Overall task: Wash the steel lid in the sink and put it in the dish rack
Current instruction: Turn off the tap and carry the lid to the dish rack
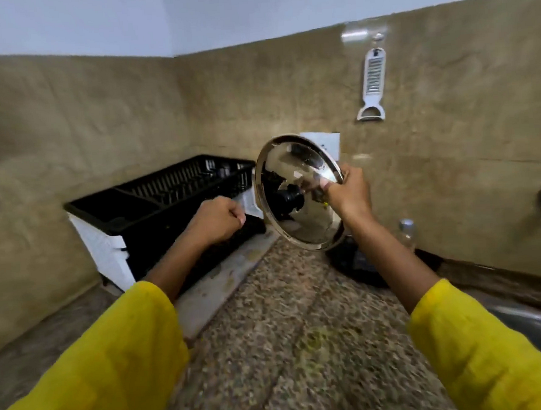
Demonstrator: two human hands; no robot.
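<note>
Speckled granite counter (303, 345) right under me, bare between my yellow sleeves (114, 366); sink (536, 325) edge at far right. My left hand (218, 219) is clenched, holding nothing, over the front edge of the black dish rack (155, 199). My right hand (349, 193) grips the steel lid (297, 190) by its rim, tilted on edge in the air, knob toward me, just right of the rack. Beige wall behind, white peeler (372, 84) hanging.

We see open slots in the rack (173, 191) beyond our left fist (221, 219); the lid (297, 192) fills the gap rightward; surface (301, 314) below lies bare.
</note>
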